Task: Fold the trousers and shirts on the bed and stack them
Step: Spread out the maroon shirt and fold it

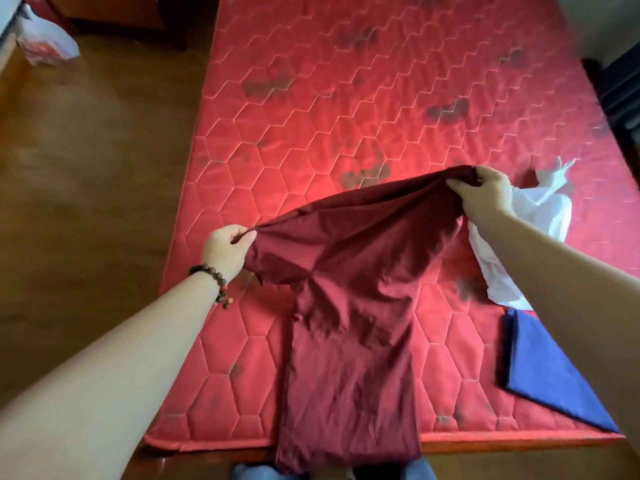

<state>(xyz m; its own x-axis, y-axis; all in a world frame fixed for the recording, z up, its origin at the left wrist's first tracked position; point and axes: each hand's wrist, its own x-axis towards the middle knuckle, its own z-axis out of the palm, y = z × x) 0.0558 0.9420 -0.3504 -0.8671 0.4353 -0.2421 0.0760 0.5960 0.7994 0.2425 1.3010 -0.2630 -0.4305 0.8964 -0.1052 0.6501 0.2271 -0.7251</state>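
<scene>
Dark red trousers (349, 306) lie lengthwise on the red quilted mattress (346, 98), their legs hanging over the near edge. My left hand (227, 249) grips the left corner of the waistband, lifted off the bed. My right hand (483, 192) grips the right corner, held higher and farther away. The waistband is stretched between both hands. A crumpled white garment (540, 216) lies at the right, partly hidden behind my right forearm. A folded blue garment (554, 368) rests flat near the front right edge.
Wooden floor (86, 168) runs along the bed's left side, with a white plastic bag (48, 36) at the far left corner. Dark furniture (623, 81) stands against the bed's right side. The mattress's near edge (485, 436) is just below me.
</scene>
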